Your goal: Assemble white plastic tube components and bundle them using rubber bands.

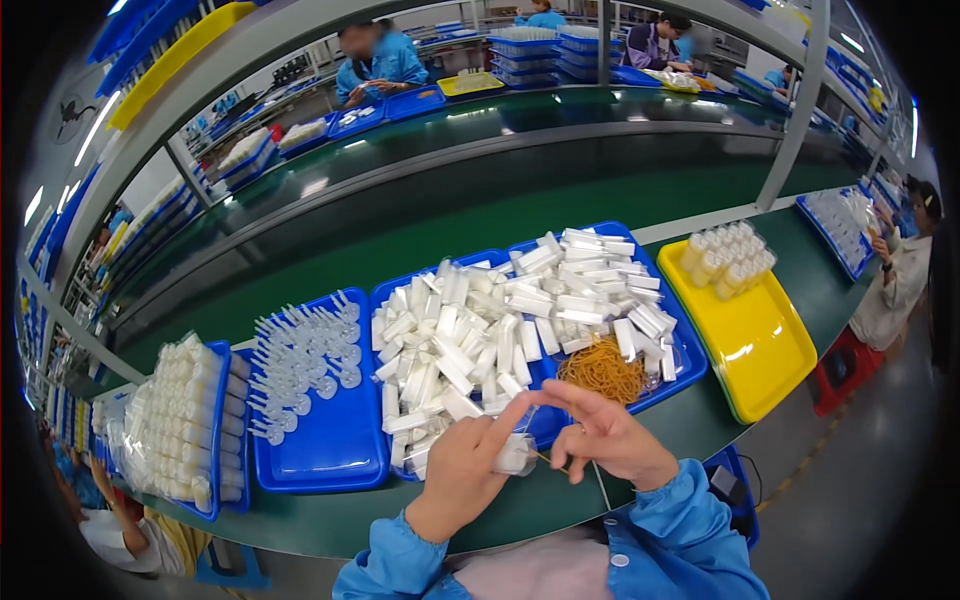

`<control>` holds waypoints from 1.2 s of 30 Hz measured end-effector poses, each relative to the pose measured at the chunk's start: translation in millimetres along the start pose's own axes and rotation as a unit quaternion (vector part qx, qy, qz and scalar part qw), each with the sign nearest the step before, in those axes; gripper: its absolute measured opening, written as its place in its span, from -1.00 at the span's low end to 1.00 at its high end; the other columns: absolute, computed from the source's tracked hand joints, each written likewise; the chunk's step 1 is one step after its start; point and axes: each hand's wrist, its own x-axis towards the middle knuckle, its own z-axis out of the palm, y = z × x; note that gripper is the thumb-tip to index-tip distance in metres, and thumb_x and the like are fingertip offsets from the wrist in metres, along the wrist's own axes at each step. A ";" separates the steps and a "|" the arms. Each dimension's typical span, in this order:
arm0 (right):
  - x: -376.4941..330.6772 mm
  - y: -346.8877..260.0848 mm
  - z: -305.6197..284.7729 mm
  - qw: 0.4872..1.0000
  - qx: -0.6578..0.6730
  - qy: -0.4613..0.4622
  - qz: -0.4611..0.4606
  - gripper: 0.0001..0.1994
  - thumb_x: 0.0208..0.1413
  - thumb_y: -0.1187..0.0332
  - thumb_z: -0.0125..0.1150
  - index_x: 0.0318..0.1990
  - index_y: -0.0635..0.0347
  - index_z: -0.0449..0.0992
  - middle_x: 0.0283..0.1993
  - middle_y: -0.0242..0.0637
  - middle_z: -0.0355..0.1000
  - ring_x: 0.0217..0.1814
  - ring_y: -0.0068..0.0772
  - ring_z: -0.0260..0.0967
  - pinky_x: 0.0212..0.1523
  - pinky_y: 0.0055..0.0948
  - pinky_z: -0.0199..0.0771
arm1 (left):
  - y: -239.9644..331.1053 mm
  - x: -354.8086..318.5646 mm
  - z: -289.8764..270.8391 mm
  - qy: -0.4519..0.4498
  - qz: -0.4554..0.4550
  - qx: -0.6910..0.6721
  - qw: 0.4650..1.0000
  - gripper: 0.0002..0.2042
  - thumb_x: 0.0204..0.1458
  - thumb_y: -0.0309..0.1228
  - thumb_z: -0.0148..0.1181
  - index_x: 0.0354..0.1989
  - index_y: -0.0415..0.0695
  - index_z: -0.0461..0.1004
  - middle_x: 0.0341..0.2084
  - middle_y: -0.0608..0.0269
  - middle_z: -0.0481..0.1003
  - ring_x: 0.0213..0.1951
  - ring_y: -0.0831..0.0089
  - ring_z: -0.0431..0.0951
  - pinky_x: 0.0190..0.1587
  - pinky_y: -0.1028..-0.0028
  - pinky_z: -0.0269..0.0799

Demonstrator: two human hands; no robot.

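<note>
- The fingers (508,412) of the left hand (462,472) were closed around a small bundle of clear plastic pieces (516,455), with the index finger stretched out over its top.
- The right hand (603,437) sat just beside it, fingers partly curled and spread, the thumb and forefinger pinching a thin rubber band (548,461) that touched the bundle.
- Both hands hovered over the near edge of the green workbench (560,500), above the near rim of the middle blue tray (552,418).
- That tray held a heap of white rectangular caps (450,350); the blue tray to its right carried more white caps (590,290) and a pile of orange rubber bands (603,370) at its near side.
- Further left, a blue tray (330,440) bore clear pump parts (300,360) along its far half.
- At the left end of the bench, white bottles (185,420) stood packed in rows.
- Toward the right end, a yellow tray (755,345) had bagged pale bottles (727,258) at its far corner.
- Light blue sleeves (680,540) covered both forearms.
- A person in a pale top (895,285) sat at the right end of the bench; others in blue worked at a far bench.
</note>
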 end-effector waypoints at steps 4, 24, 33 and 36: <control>-3.6 23.3 26.1 0.863 -0.472 0.049 -0.172 -0.50 0.04 0.53 0.20 0.18 0.01 0.35 0.13 -0.26 0.30 -0.09 -0.39 0.41 -0.28 -0.48 0.57 | 15.3 -4.2 10.4 -0.072 -0.098 -0.003 0.993 -0.11 -0.26 -0.62 0.20 0.37 -0.17 -0.04 -0.41 0.11 0.42 -0.39 0.13 0.43 -0.34 0.20 0.35; -55.5 -121.5 -164.0 0.515 -0.662 0.482 -0.253 -0.56 -0.08 0.51 0.27 0.03 0.16 0.39 -0.13 -0.18 0.33 -0.38 -0.34 0.35 -0.36 -0.43 0.40 | -139.3 -81.8 -84.1 0.174 -0.300 -0.002 0.938 -0.72 -0.15 -0.63 0.19 -0.18 -0.23 0.49 -0.34 0.18 0.47 -0.26 0.37 0.48 -0.14 0.43 0.37; -33.4 -121.7 -195.3 0.384 -0.749 0.510 -0.177 -0.65 -0.05 0.34 0.32 -0.06 0.11 0.45 -0.02 -0.21 0.32 -0.09 -0.08 0.41 -0.17 -0.18 0.45 | -179.3 -68.3 -85.5 0.104 -0.274 0.255 0.921 -0.65 -0.17 -0.58 0.27 -0.12 -0.17 0.43 -0.29 0.09 0.40 -0.28 0.13 0.43 -0.23 0.25 0.34; -36.9 -121.7 -184.7 0.390 -0.735 0.516 -0.204 -0.66 -0.05 0.37 0.30 -0.06 0.10 0.46 -0.01 -0.21 0.32 -0.10 -0.09 0.41 -0.18 -0.21 0.45 | -180.1 -58.0 -85.2 0.130 -0.256 0.279 0.916 -0.69 -0.14 -0.58 0.24 -0.15 -0.17 0.41 -0.32 0.08 0.39 -0.29 0.12 0.42 -0.24 0.23 0.33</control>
